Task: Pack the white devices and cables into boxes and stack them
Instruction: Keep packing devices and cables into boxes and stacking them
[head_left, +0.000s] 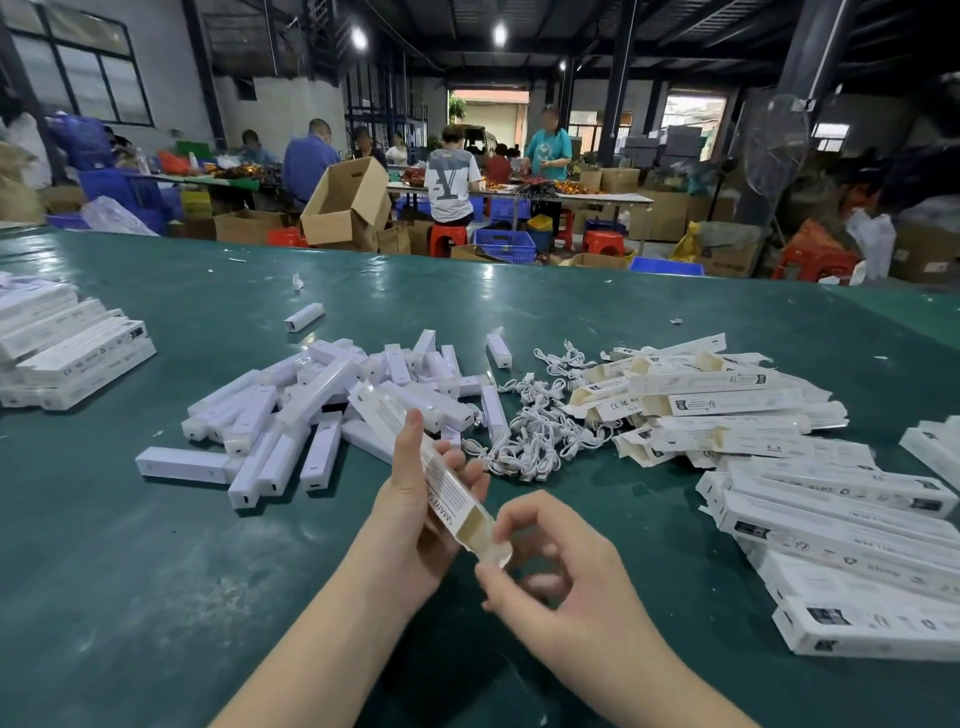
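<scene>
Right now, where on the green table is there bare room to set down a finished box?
Bare: the near-left table in front of the device pile, and the far strip behind it. Crowded: centre, with cables, and right, with flat boxes. Both hands hold a box.

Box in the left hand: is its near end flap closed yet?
No. The box held by the left hand has its near end open, and the right hand pinches the flap.

Two bare forearms reach in from the lower edge — no sleeves, gloves, watch or rings in view. The left hand (415, 514) and right hand (561, 577) have short, unpainted nails.
</scene>
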